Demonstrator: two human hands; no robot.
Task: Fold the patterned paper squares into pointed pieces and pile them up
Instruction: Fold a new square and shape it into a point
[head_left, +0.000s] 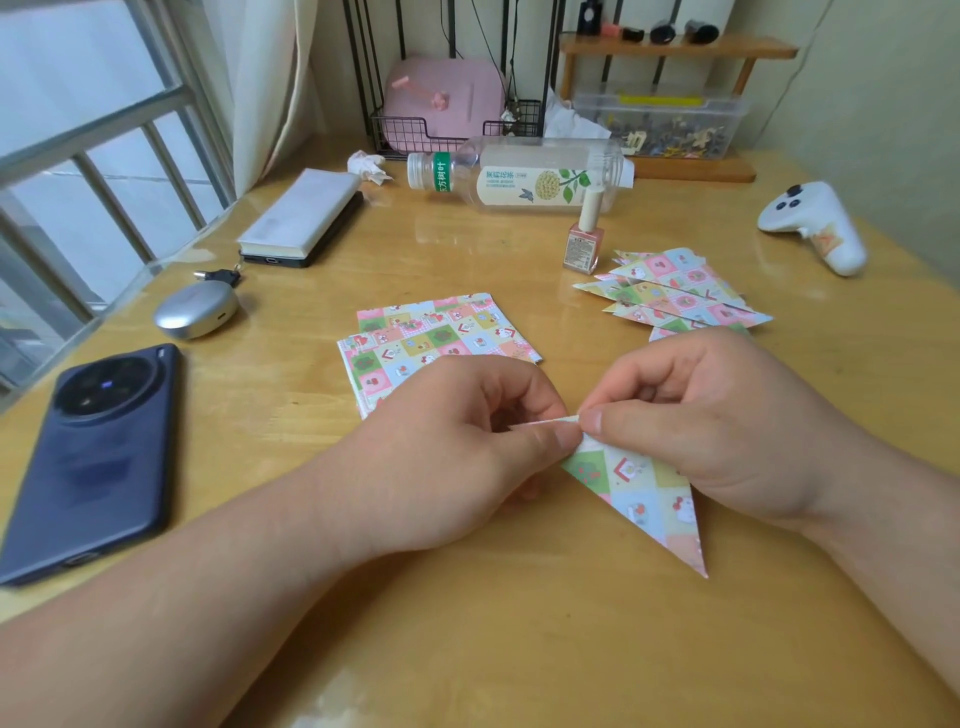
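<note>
Item: folded piece (644, 493), near centre, pinched at its top edge by left hand (457, 457) and right hand (706, 431). Squares (431, 338) behind; pile (680, 296) far right. Risk: uneven thumb pressure skews the crease, blunting the point.

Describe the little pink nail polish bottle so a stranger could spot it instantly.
Find the clear plastic drink bottle lying on its side on the wooden desk. Just in front of it, left of the pile of folded patterned paper points, stands the small pink nail polish bottle, upright with a tall cream cap.
</note>
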